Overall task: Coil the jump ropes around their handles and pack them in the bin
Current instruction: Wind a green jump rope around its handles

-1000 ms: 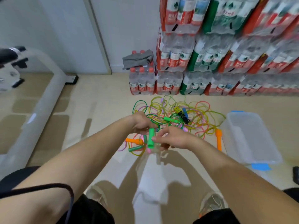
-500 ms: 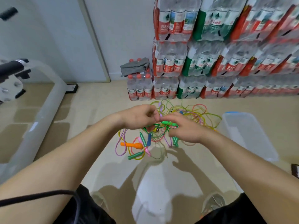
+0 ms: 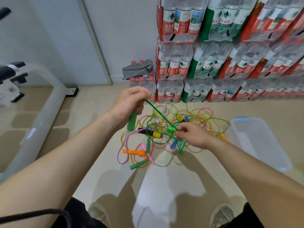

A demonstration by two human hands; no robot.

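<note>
On beige floor (image 3: 92, 129), ropes (image 3: 156, 134) beside bottle packs (image 3: 213, 66).

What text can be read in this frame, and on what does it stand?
"农夫山泉": red label of a top-row water bottle.
"农夫山泉": green-wrapped bottle pack beside it.
"农夫山泉": label on a middle-row bottle pack.
Smaller print on these labels, and the far-right packs: too blurred to read.
No text visible on the jump ropes or the bin.
</note>
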